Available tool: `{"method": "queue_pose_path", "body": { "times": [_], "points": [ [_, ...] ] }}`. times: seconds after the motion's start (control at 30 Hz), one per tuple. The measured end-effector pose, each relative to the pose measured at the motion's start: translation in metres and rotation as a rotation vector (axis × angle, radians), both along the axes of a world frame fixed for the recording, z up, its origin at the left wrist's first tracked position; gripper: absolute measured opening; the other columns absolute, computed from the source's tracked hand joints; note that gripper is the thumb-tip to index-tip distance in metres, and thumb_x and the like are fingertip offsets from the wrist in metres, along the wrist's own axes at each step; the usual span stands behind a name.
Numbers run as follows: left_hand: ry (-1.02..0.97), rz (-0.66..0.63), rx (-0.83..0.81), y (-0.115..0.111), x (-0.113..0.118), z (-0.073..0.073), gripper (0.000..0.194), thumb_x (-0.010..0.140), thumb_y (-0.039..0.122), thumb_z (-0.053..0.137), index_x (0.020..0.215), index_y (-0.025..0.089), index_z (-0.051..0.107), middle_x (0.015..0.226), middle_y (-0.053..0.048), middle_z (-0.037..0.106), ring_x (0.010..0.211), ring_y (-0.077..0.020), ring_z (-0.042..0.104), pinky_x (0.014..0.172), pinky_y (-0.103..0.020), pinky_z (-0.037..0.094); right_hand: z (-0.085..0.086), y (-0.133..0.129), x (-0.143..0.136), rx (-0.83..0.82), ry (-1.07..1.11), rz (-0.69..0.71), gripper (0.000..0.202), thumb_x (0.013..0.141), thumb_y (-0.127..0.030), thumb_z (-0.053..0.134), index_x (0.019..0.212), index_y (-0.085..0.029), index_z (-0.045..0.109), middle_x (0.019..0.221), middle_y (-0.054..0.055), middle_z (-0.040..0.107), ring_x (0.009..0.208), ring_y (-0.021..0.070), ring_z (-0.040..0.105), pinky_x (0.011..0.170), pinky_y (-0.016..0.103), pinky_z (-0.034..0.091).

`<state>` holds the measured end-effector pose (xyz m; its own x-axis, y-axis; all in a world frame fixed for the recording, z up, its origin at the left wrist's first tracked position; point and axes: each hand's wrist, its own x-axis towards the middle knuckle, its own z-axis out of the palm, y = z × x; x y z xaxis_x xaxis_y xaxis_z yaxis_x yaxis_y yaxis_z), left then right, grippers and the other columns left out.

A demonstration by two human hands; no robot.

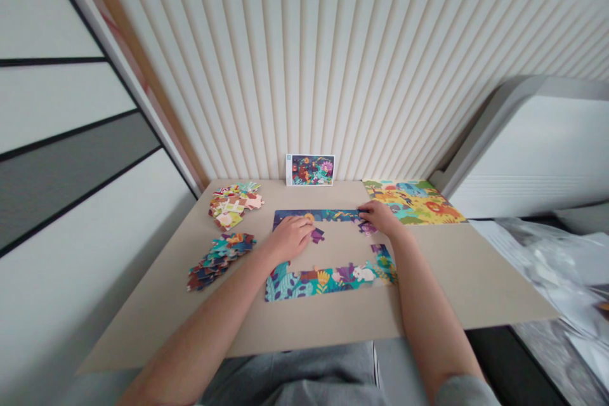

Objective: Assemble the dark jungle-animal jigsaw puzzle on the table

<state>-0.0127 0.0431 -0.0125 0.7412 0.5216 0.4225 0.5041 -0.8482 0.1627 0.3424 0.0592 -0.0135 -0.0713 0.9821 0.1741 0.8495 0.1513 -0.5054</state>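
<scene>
A partly joined jigsaw puzzle [328,282] lies on the table as a frame with a bare middle. My left hand [292,235] rests on its upper left part, fingers lying flat over the dark blue top strip [328,215]. Beside those fingertips is a loose purple puzzle piece [317,236]. At the upper right corner my right hand [377,216] pinches a dark puzzle piece [362,210] against the end of the strip. Just below it sits a purple-pink piece [367,228]. The right side [383,263] is joined only near the bottom.
Two piles of loose pieces lie left: a light-coloured pile [233,204] at the back and a teal-brown pile [221,260] nearer. A picture card [309,170] stands against the pleated wall. A finished yellow animal puzzle [413,201] lies back right. Plastic bags [537,254] sit beyond the table [476,279].
</scene>
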Motion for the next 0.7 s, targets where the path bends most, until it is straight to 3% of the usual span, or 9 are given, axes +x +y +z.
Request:
{"method": "queue_pose_path", "body": {
  "times": [0.5,0.7],
  "points": [
    [-0.001,-0.008,-0.021,0.0011,-0.0002,-0.0019,0.025,0.098,0.018,0.050,0.114,0.021,0.069,0.118,-0.007,0.069,0.112,-0.0236,0.062,0.100,-0.042,0.049,-0.0035,-0.0019,-0.0024,-0.010,-0.061,-0.056,0.018,0.079,-0.024,0.073,0.095,-0.021,0.080,0.087,0.007,0.076,0.080,0.0233,0.070,0.074,0.031,0.052],
    [-0.005,-0.004,-0.031,0.0010,-0.0007,-0.0011,0.025,0.098,0.017,0.051,0.115,0.021,0.069,0.119,-0.007,0.069,0.112,-0.0232,0.062,0.100,-0.041,0.049,0.0006,-0.0072,-0.0034,0.003,-0.118,-0.165,0.039,0.080,-0.035,0.075,0.116,-0.021,0.075,0.103,0.012,0.073,0.089,0.0264,0.069,0.079,0.035,0.051]
  ]
}}
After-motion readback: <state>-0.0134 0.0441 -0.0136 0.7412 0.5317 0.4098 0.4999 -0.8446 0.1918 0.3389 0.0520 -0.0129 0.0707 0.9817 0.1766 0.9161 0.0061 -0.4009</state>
